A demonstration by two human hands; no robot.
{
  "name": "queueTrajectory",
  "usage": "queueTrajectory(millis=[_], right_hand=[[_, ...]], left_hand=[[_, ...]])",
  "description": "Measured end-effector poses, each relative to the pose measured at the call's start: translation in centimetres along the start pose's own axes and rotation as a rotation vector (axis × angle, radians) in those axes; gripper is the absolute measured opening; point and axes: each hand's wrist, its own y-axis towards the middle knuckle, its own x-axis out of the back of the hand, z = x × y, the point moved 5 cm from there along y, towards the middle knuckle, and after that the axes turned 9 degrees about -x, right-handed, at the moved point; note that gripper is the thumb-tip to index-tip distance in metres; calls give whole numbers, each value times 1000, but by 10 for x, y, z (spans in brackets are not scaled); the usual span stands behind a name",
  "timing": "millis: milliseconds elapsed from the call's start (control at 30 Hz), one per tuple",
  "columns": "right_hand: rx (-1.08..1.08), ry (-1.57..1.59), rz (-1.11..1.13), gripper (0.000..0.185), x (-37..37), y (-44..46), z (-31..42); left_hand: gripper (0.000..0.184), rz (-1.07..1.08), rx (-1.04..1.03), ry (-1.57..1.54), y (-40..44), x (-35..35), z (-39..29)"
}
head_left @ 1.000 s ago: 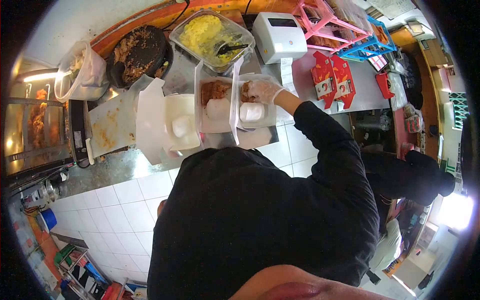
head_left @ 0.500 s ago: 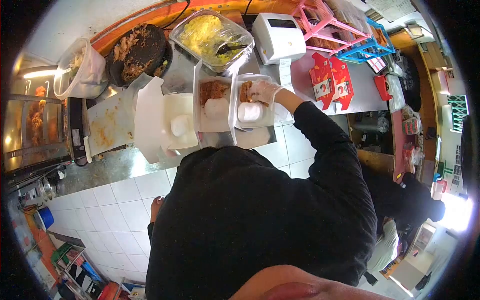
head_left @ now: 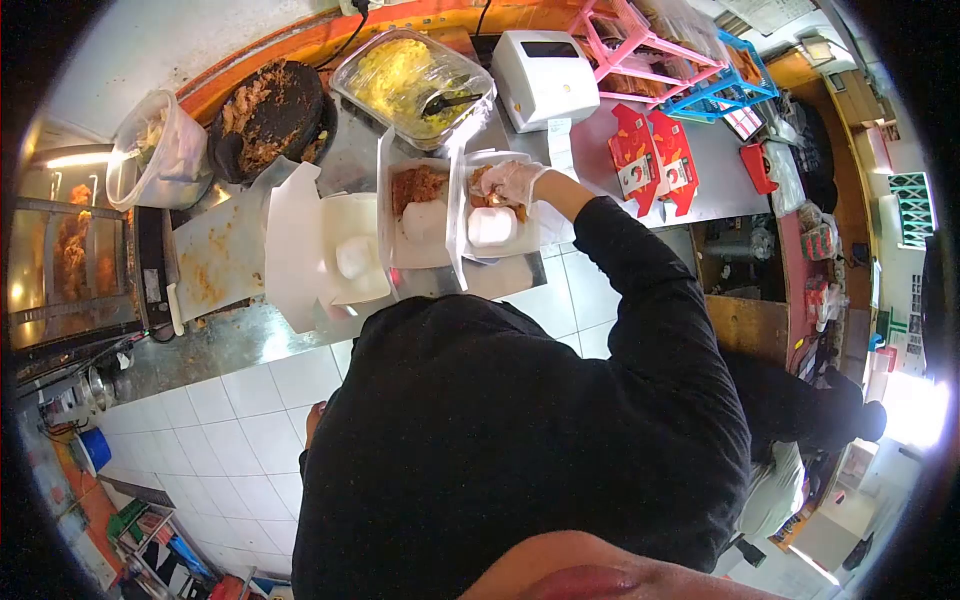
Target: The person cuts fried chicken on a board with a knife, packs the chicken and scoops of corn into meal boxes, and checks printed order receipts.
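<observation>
My right hand, in a clear plastic glove, reaches into the rightmost white takeaway box. Its fingers are closed on brown fried chicken at the back of that box, beside a round-cornered white lump, probably rice. The middle box holds another piece of fried chicken and a white lump. In the left box lies only a white lump. My left hand hangs low beside my body, mostly hidden by my black top.
Behind the boxes stand a dark stone mortar, a tub of yellow shreds and a white printer. Left are a stained board and a knife. Red cartons lie right; another person is beyond.
My right hand has shifted slightly within the right box, and more brown chicken shows in front of it. The whole view has moved a little. My left hand stays low.
</observation>
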Motion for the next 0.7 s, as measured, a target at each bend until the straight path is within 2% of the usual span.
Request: queueTrajectory(millis=[67,100,167,300,367,400,467,600,667,700], right_hand=[[-94,371,76,20,2,-3,7],[-93,370,76,20,3,-4,9],[-32,-60,18,21,5,-5,14],[0,-133,31,24,1,3,4],[168,-299,25,24,1,2,8],[168,-299,26,24,-6,10,-5],[-38,172,159,22,-17,23,-25],[-55,176,171,21,3,2,1],[261,-285,54,21,6,-5,16],[261,-286,54,21,3,-2,14]], left_hand=[[43,7,12,-10,-1,-1,2],[43,12,17,-18,-1,-1,1],[43,17,25,-32,-1,-3,2],[43,37,33,-48,1,-9,6],[43,44,37,-48,2,-11,6],[43,51,37,-47,2,-12,6],[43,56,40,-49,4,-12,7],[44,78,43,-46,5,-11,9],[44,92,49,-45,6,-10,11],[44,100,52,-45,7,-10,13]])
